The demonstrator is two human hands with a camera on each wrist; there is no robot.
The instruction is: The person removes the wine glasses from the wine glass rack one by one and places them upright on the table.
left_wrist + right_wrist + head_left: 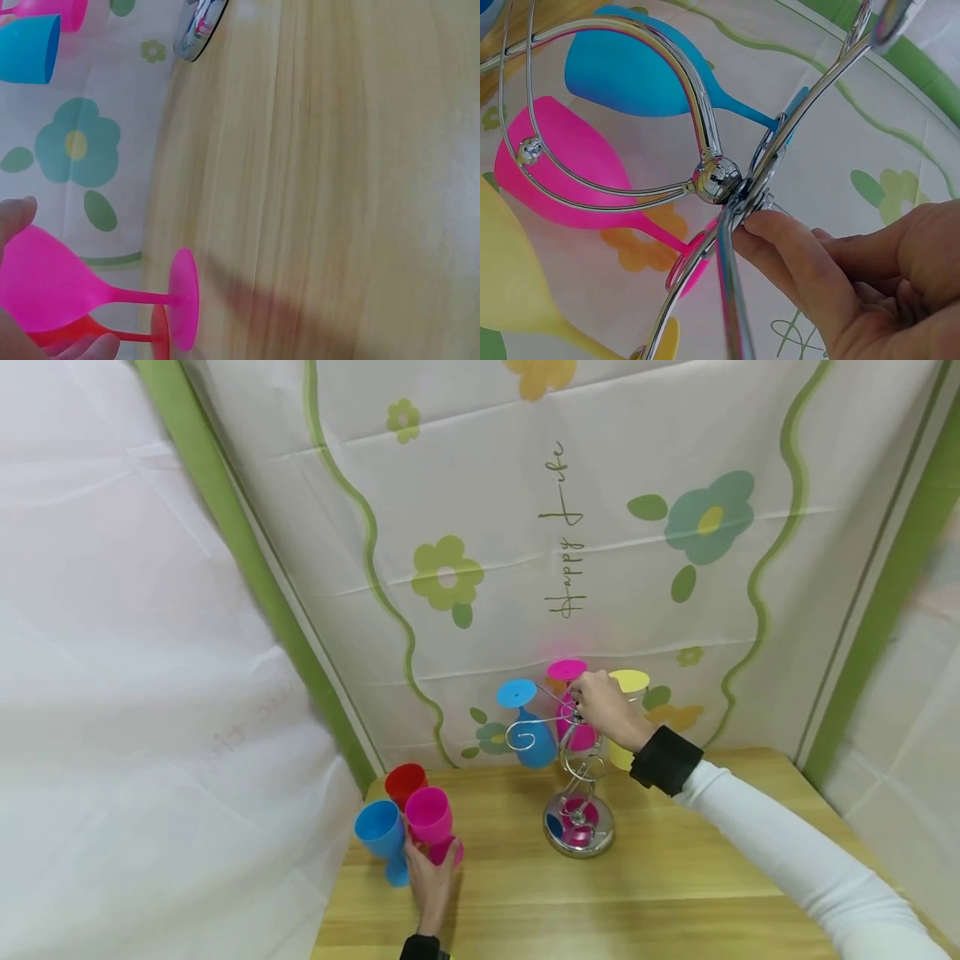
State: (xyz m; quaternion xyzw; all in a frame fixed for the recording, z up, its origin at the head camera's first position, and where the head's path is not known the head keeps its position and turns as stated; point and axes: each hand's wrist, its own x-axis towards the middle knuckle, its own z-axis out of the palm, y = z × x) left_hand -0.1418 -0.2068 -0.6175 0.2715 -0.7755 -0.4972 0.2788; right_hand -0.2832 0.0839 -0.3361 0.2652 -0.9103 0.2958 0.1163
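A chrome goblet rack (579, 835) with curled wire arms stands near the back of the wooden table. Upside down from its arms hang a blue goblet (534, 739), a pink goblet (562, 161) and a yellow goblet (514, 262). My right hand (606, 706) pinches the top of the rack where the arms meet, thumb and finger together in the right wrist view. Over at the left, my left hand (431, 881) holds another pink goblet (52, 277), thumb on one side of its bowl and fingers on the other. Beside it are a red goblet (406, 783) and an upright blue goblet (380, 831).
The wooden table (525, 902) meets a printed cloth wall (480, 643) with flowers just behind the rack. Another white cloth wall (225, 760) rises close to the goblets on the left. Green trim (255, 568) runs along the corner.
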